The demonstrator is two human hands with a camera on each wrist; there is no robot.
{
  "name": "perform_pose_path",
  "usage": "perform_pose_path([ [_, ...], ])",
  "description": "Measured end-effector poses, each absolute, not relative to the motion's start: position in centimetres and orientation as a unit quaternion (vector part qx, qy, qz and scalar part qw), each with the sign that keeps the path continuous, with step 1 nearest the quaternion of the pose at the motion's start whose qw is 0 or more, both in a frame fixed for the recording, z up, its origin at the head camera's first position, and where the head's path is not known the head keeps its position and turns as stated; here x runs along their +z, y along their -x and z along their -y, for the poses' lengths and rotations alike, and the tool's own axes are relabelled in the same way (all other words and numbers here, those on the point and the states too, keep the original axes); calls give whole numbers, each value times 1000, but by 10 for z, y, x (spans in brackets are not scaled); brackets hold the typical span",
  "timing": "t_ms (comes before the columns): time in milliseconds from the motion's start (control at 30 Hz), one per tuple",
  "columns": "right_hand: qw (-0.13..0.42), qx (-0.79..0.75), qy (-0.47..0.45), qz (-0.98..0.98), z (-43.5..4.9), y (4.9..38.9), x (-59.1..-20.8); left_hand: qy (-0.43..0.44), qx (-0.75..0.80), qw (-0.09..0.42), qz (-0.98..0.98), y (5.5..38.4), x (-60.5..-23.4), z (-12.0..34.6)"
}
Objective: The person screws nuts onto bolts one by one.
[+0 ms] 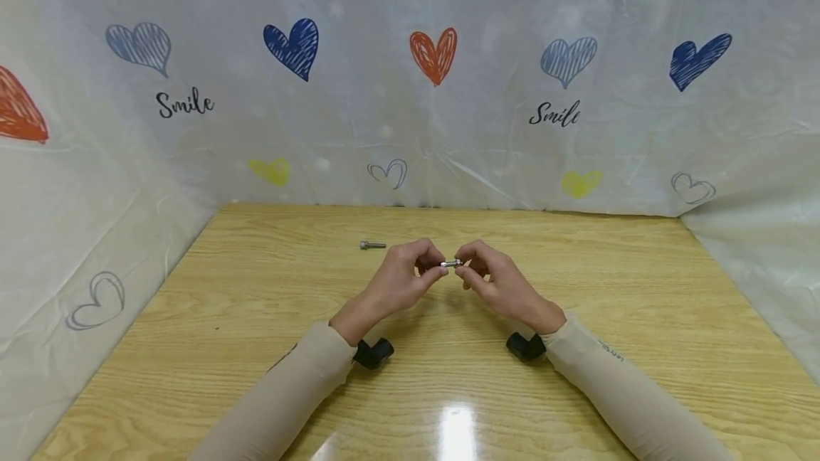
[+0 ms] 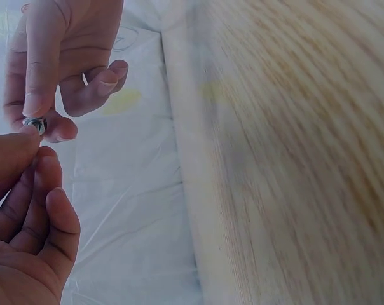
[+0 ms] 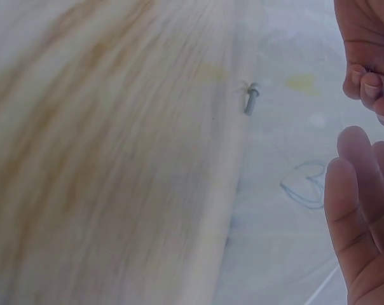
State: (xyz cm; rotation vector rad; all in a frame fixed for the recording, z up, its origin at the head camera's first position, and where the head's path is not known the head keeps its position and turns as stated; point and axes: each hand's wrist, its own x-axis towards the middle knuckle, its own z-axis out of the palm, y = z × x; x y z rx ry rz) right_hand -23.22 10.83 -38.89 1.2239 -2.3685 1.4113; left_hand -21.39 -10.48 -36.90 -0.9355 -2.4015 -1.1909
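Observation:
Just above the table, both hands meet over a small silver metal bolt (image 1: 451,263) lying sideways between them. My left hand (image 1: 405,282) pinches its left end between thumb and forefinger. At its right end, my right hand (image 1: 502,287) pinches with thumb and fingertips. A shiny nut-like piece (image 2: 39,124) shows between the fingertips in the left wrist view; the rest of the bolt is covered there. The right wrist view shows parts of both hands, but the held bolt is hidden.
A second bolt (image 1: 373,245), with a cylindrical head, lies on the wooden table (image 1: 256,347) beyond the left hand. Black wrist devices (image 1: 374,353) sit under both wrists. A pale sheet (image 1: 384,134) printed with hearts hangs behind the table and at its sides.

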Motion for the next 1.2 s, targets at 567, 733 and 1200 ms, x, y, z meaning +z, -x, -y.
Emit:
perform_pose_path([
  [567, 87, 447, -410, 790, -108, 235, -391, 328, -424, 153, 831, 214, -369, 102],
  [733, 76, 446, -402, 796, -109, 233, -390, 324, -423, 148, 833, 213, -368, 103],
  [1200, 50, 495, -391, 774, -108, 230, -387, 324, -424, 146, 833, 213, -368, 104],
])
